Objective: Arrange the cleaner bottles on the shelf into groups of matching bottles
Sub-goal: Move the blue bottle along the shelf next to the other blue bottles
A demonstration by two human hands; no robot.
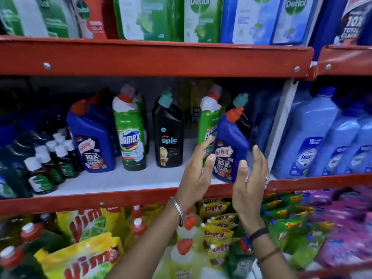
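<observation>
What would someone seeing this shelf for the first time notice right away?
Two open hands, the left hand and right hand, frame a tilted blue Harpic bottle at the front of the middle shelf, neither clearly gripping it. To the left stand a second Harpic bottle, a green Domex bottle and a black Spic bottle, a mixed row. Pale blue bottles fill the right bay.

lit evenly | shelf back dim | edges blurred, bowed | labels soft
</observation>
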